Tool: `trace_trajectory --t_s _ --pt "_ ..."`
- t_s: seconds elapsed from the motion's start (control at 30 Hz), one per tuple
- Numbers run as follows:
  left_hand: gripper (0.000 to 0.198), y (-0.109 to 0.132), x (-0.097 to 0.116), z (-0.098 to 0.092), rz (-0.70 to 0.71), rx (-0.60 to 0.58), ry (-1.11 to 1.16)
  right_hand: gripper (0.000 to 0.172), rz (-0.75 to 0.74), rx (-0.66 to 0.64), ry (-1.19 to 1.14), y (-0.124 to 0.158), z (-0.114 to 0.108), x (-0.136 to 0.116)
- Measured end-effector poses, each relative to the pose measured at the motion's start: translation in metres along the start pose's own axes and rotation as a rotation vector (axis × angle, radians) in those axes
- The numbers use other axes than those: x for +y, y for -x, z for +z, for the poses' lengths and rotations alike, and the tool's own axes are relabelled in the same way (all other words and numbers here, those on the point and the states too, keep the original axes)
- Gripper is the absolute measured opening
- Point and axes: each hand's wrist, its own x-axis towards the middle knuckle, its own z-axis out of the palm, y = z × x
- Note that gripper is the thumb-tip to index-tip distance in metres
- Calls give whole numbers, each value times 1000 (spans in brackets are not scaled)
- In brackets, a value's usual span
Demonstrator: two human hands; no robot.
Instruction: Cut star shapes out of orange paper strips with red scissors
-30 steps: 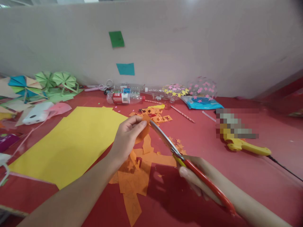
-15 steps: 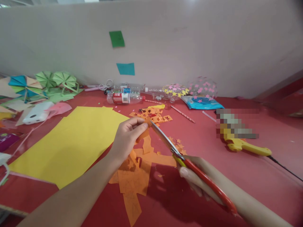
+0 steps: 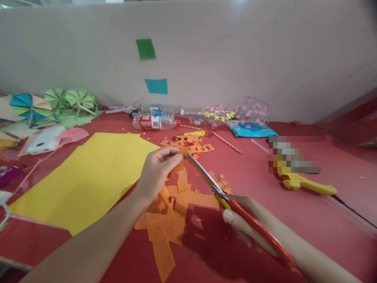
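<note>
Between thumb and fingers, my left hand (image 3: 159,167) pinches a small piece of orange paper (image 3: 176,168). My right hand (image 3: 244,220) is wrapped around the red and yellow handles of a pair of scissors (image 3: 206,175). The blades look nearly closed, and their tips meet the edge of the pinched paper. Below my hands lie larger orange paper scraps (image 3: 167,220), some with faint drawn lines. Small cut orange stars (image 3: 221,181) are heaped behind the scissors. Star-punched orange offcuts (image 3: 203,147) lie just past my left fingertips.
Yellow paper sheets (image 3: 88,173) cover the left of the red table. A yellow glue gun (image 3: 306,184) with a black cord lies right, beside a blurred patch. Plastic bottles (image 3: 153,122), a striped straw (image 3: 226,142), a blue packet (image 3: 251,129) and folded green paper fans (image 3: 79,98) line the back.
The scissor tips have shifted very slightly left against the orange paper. Both hands keep nearly the same place and hold.
</note>
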Motion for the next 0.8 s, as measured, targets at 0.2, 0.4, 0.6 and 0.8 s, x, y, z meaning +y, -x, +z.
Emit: trace_trajectory --t_s 0.2,0.4,0.6,0.8 --pt "15 -1 1 -2 3 -21 -26 55 84 47 45 -2 2 3" --pt "16 -2 4 -3 -15 -32 -32 50 95 64 -30 -1 3 8" --pt "22 -6 -2 -4 -7 18 10 50 102 -152 -288 -10 -3 23" --pt "16 -14 -19 -3 -114 28 21 51 -282 -311 -787 -10 -2 20"
